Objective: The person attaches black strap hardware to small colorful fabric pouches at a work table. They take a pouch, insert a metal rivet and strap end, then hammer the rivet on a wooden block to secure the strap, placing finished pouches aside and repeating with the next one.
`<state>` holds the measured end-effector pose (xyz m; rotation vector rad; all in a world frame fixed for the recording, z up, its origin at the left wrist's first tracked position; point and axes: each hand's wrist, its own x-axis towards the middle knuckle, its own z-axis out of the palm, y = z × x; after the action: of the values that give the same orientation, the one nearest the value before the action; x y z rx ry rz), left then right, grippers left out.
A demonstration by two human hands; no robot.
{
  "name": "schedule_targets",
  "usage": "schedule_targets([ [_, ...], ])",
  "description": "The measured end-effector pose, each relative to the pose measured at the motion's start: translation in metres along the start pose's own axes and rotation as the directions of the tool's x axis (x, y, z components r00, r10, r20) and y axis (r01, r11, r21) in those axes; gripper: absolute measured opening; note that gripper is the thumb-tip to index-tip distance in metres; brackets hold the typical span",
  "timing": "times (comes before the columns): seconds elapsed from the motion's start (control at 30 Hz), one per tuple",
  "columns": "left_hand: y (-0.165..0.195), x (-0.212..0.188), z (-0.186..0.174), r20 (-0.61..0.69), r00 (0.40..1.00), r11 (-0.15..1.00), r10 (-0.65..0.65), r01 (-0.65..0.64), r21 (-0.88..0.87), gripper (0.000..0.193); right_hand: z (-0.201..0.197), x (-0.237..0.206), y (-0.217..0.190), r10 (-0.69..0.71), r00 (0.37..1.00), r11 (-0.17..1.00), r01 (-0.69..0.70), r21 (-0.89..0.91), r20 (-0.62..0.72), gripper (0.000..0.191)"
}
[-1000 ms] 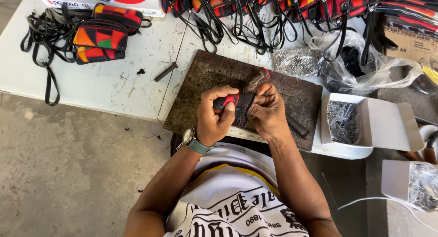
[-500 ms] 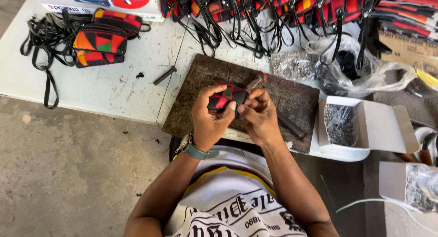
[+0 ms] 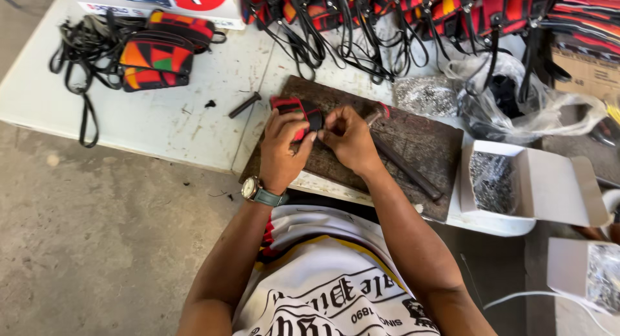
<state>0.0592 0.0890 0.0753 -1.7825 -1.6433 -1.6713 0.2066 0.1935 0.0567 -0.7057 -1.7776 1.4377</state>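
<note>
Both your hands meet over the dark work board (image 3: 413, 139), on the small red-and-black pouch piece (image 3: 298, 110). It lies directly ahead of you, long axis roughly left-right. Left hand (image 3: 282, 148) wraps it, fingers curled closed around its near side. Right hand (image 3: 350, 137) pinches its right end, fingertips nearly closed. Hammer (image 3: 403, 165) lies just beside the right wrist, untouched.

Both hands sit over the dark slab (image 3: 413, 142), arms reaching up to it from the body. Left hand (image 3: 282, 148), watch on its wrist, is curled with fingers clamped shut. Right hand (image 3: 349, 139) is just beside it, fingertips pinched, nearly touching the left
</note>
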Motion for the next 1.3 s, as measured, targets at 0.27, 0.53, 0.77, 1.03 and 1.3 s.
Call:
schedule_targets([
  [0.27, -0.007, -0.009, -0.015, 0.176, 0.970, 0.972, -0.167, 0.193, -0.138, 0.012, -0.024, -0.037, -0.011, -0.038, 0.999, 0.991, 0.037, -0.131, -0.005, 0.026],
  [0.53, -0.027, 0.043, -0.034, 0.144, 0.985, 0.994, -0.098, 0.104, -0.035, 0.010, -0.046, -0.109, -0.026, 0.020, 0.980, 0.901, -0.104, -0.422, -0.198, 0.009],
  [0.77, -0.081, 0.070, -0.094, -0.081, 0.986, 0.981, -0.148, 0.157, 0.117, 0.012, -0.029, -0.109, -0.027, -0.184, 0.977, 0.807, 0.087, -0.584, -0.110, 0.008],
  [1.03, -0.156, 0.063, -0.145, -0.264, 0.890, 0.899, -0.372, 0.417, 0.137, 0.006, -0.022, -0.107, -0.031, -0.264, 0.963, 0.731, 0.166, -0.662, -0.050, 0.009],
  [1.3, -0.217, 0.055, -0.204, -0.515, 0.782, 0.678, -0.351, 0.592, 0.436, 0.026, -0.022, -0.109, -0.026, -0.285, 0.958, 0.684, 0.179, -0.707, -0.033, 0.008],
])
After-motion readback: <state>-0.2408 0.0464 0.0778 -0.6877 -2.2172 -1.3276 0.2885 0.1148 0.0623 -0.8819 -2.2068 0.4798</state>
